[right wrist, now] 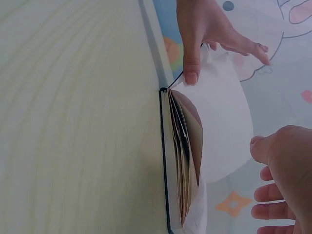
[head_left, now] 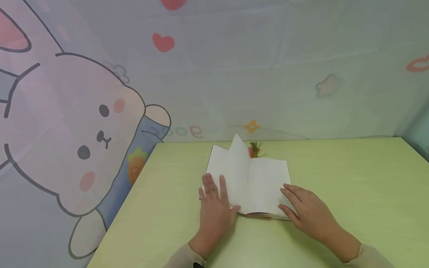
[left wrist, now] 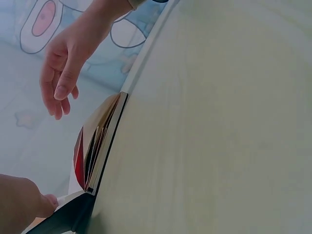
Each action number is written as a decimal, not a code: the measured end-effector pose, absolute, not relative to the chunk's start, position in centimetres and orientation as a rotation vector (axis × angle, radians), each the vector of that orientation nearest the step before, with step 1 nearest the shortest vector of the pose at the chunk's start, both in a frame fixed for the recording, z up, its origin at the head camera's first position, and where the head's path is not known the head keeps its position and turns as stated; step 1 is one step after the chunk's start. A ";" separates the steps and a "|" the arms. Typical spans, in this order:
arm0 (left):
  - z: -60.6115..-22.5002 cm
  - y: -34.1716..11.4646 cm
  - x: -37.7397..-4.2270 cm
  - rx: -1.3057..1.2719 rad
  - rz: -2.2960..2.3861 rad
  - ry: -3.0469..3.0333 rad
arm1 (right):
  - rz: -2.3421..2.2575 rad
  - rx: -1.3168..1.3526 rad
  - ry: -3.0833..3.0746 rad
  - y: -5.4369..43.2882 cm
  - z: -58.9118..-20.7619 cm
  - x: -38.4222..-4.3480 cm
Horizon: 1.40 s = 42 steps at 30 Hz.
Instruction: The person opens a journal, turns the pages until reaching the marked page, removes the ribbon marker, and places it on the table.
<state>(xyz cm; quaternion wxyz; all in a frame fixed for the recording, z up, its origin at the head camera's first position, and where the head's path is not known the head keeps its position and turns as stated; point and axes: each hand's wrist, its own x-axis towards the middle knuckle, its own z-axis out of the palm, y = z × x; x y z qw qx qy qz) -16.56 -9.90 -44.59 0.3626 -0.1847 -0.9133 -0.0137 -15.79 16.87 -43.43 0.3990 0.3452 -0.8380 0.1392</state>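
Note:
A book (head_left: 269, 184) with blank white pages lies spread on the table, and one leaf (head_left: 238, 167) stands partly raised near the middle. My left hand (head_left: 214, 212) rests on the left-hand page, fingers extended and thumb at the lower edge near the spine. Over the outer edge of the right-hand page is my right hand (head_left: 310, 214), its fingers loosely bent and holding nothing. In the right wrist view the right hand (right wrist: 290, 170) appears apart from the paper. Dark cover edges and uneven, bulging page edges (left wrist: 100, 141) show in the left wrist view.
A green and orange tassel-like bundle (head_left: 256, 149) with something pink beside it pokes out behind the book's top edge. The light yellow-green table (head_left: 362, 178) meets a backdrop (head_left: 228, 82) printed with a rabbit, hearts and stars.

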 end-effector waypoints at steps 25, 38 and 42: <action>-44.6 -10.8 -16.4 -0.544 0.126 -2.748 | 0.220 0.922 -2.451 18.7 -44.8 -16.0; -44.7 -11.1 -16.1 -0.556 0.062 -2.881 | 0.223 0.906 -2.574 19.0 -45.0 -15.6; -44.8 -11.2 -16.1 -0.531 0.024 -2.930 | 0.226 0.917 -2.543 19.0 -45.0 -15.7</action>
